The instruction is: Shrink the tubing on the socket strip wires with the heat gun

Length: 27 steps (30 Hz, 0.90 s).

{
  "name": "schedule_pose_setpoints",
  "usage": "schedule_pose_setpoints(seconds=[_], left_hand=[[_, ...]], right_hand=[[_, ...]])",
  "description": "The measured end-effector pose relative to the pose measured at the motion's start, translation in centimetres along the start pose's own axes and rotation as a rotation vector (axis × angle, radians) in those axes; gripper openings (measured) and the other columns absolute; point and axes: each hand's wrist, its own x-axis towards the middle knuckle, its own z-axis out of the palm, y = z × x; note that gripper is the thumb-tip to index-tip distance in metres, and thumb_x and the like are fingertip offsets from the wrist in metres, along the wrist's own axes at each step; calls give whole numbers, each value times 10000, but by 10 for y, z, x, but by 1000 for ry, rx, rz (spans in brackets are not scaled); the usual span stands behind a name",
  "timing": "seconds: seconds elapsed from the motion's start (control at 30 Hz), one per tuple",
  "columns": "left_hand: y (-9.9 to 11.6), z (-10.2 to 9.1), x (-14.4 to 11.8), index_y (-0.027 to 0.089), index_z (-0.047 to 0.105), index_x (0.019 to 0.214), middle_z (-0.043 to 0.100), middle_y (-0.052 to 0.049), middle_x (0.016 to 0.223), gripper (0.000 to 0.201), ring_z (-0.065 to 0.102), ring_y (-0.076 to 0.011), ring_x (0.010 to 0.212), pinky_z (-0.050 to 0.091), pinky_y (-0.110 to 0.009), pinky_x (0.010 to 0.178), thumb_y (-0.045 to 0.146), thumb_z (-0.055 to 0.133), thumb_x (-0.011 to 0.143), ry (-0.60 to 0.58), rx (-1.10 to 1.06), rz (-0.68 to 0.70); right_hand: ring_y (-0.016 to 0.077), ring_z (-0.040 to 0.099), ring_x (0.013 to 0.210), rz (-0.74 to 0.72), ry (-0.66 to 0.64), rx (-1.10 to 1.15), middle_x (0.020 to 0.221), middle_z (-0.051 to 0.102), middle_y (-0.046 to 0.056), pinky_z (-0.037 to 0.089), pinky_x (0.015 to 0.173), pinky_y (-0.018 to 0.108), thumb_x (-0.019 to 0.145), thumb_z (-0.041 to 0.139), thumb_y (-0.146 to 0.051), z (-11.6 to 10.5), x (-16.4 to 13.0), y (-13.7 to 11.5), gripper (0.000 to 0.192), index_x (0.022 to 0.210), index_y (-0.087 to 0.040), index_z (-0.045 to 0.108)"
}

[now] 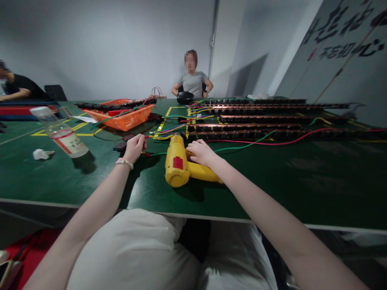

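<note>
My left hand (135, 147) is closed in a pinch at the end of a thin coloured wire. Bits of red show at its fingertips, and the exact spot it grips is partly hidden. Beside that hand lies a small black part (119, 144) with red marks. My right hand (200, 153) is curled against a yellow heat gun (177, 165), at the junction of body and handle; some fingers are hidden. The gun lies sideways, its handle running right under my wrist. A green wire (161, 153) passes behind the gun.
Long black strips with copper-coloured bars (256, 128) and loose wires stretch across the green table (256, 185). An orange basket (128, 120) stands at back left. Nearer are a clear bottle (65, 137) and crumpled tissue (42, 154). One person (193, 82) sits opposite, another far left.
</note>
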Motion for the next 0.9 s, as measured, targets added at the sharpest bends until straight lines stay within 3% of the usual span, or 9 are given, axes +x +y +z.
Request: schedule_pose_setpoints(seconds=[0.17, 0.4, 0.53, 0.73, 0.9], left_hand=[[-8, 1, 1, 177, 520, 514, 553, -20, 515, 464, 498, -117, 508, 400, -227, 558, 380, 400, 914, -81, 35, 13], [-12, 3, 2, 173, 521, 501, 535, -13, 479, 491, 485, -114, 472, 380, -228, 531, 424, 413, 908, -118, 39, -8], [-9, 4, 2, 176, 518, 508, 545, -15, 480, 472, 492, -117, 467, 383, -227, 521, 404, 416, 908, -107, 13, -57], [-8, 4, 2, 177, 516, 498, 545, -13, 480, 466, 482, -119, 483, 370, -231, 536, 373, 419, 909, -59, 62, -3], [-10, 4, 2, 182, 509, 502, 538, -13, 485, 462, 487, -122, 487, 377, -239, 555, 362, 398, 914, -36, 58, -35]], right_hand=[[226, 521, 989, 64, 4, -18, 988, 661, 81, 250, 845, 358, 862, 569, -210, 6, -4, 12, 127, 939, -156, 654], [226, 527, 970, 24, 17, -18, 981, 659, 84, 259, 841, 356, 865, 567, -209, 2, -7, 11, 134, 950, -151, 653], [229, 526, 995, 18, -14, -25, 1007, 659, 89, 267, 854, 351, 857, 582, -195, 0, -4, 1, 152, 979, -144, 657], [230, 531, 1015, -66, -15, 17, 1022, 663, 94, 279, 870, 350, 858, 598, -214, -1, 7, -25, 165, 992, -141, 661], [230, 540, 1042, -94, 6, 46, 1063, 664, 110, 290, 901, 355, 869, 588, -205, -6, 13, -45, 173, 1005, -126, 662]])
